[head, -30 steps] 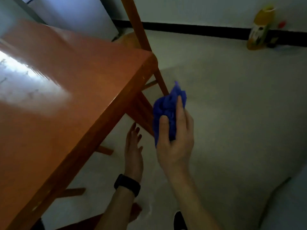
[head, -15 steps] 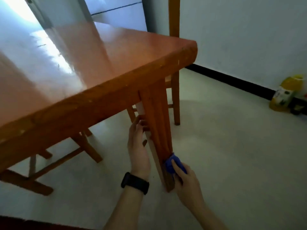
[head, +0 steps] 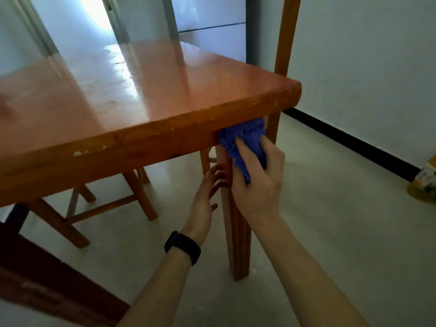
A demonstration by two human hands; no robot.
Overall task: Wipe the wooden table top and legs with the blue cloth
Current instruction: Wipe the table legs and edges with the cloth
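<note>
The glossy orange-brown wooden table top (head: 146, 86) fills the upper left, its corner at the right. My right hand (head: 257, 182) grips the crumpled blue cloth (head: 245, 138) and presses it against the top of the near corner table leg (head: 236, 237), just under the table edge. My left hand (head: 207, 197), a black band on its wrist, lies with straight fingers flat against the left side of the same leg, a bit lower down.
A wooden chair (head: 283, 38) stands behind the table corner, its tall back post rising above the top. Wooden stools or chair legs (head: 99, 208) sit under the table. A yellow bottle (head: 424, 182) stands on the floor by the right wall. Pale floor spreads to the right.
My right hand has slid the blue cloth up the leg from near the floor to just beneath the table edge. The left hand stays on the leg. The camera has risen.
</note>
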